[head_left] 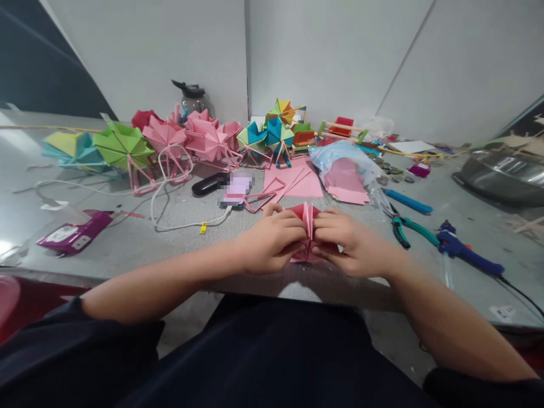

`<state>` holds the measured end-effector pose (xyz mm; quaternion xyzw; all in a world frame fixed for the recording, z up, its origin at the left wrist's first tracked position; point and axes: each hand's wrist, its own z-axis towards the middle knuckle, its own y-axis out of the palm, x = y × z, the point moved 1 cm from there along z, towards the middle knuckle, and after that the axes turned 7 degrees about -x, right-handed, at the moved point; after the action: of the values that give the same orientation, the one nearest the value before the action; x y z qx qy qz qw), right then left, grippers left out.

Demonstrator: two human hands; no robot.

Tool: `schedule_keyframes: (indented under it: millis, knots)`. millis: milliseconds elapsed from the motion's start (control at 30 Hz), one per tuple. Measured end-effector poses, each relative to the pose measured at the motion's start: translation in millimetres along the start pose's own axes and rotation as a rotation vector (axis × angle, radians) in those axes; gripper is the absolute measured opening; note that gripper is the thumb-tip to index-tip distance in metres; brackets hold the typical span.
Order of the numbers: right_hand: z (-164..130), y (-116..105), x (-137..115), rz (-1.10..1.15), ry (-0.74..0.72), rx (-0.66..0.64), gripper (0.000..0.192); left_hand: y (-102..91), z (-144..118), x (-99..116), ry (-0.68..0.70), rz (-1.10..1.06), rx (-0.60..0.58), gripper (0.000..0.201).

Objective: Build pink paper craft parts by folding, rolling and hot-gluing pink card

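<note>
A folded pink paper piece [307,218] stands between my hands near the table's front edge, its pleats upright. My left hand [274,239] is closed on its left side, fingers curled against the folds. From the right, my right hand [346,241] pinches the other side. Parts of the paper are hidden behind my fingers. Just beyond lie flat pink paper sheets [312,184] and a frame of thin pink paper strips [266,195].
Pink folded paper models [212,139] and a green one [123,144] line the back. A phone [237,190] with a white cable lies left. Pliers [419,229], a blue glue gun [467,252], a blue cutter [408,201] and a metal bowl [497,175] are right.
</note>
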<state>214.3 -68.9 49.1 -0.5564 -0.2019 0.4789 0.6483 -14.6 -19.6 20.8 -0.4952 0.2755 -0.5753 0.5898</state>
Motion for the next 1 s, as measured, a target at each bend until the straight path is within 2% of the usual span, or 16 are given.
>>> schedule_keyframes:
  millis: [233,433,667,800,1000]
  knots:
    - [2,2,-8,0.026,0.000,-0.004,0.019,-1.1,1,4,0.074,-0.023,-0.025,0.018]
    - [-1,4,-7,0.043,-0.013,-0.013,0.013,-3.5,0,5,0.145,-0.043,0.010,0.017]
    - [-2,4,2,0.027,-0.077,-0.063,0.057,-15.9,3,-5,0.301,-0.157,-0.054,0.024]
    - [-2,9,-3,0.009,-0.115,-0.052,0.061,-19.4,3,-5,0.395,-0.161,-0.069,0.020]
    - [-2,15,-13,-0.018,-0.219,-0.044,0.061,-22.2,1,3,0.421,-0.164,-0.162,0.015]
